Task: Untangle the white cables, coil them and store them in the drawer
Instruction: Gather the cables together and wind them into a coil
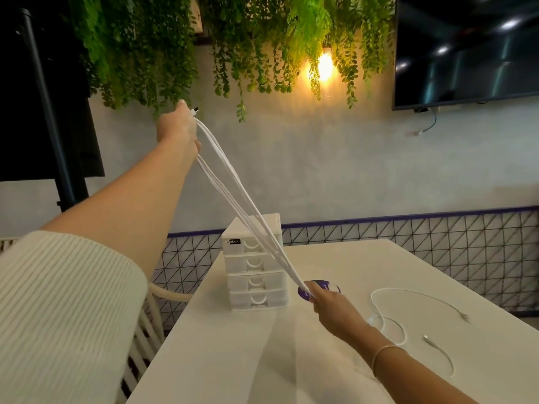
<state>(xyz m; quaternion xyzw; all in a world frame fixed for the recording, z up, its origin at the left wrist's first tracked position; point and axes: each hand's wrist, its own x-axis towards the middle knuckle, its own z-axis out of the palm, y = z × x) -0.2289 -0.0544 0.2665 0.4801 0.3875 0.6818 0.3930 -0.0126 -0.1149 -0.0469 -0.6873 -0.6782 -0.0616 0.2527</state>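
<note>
Left hand [177, 126] raised, gripped cable [233, 193] loops at plug end; right hand [326, 301] pinched far end low, likely stretching folds even before coiling. Drawers [256, 275] closed.

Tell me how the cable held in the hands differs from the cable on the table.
The held cable is folded into several strands, stretched taut between the left hand and right hand. The loose cable lies slack and curved on the table, untouched, as a single strand. Both are white.
</note>
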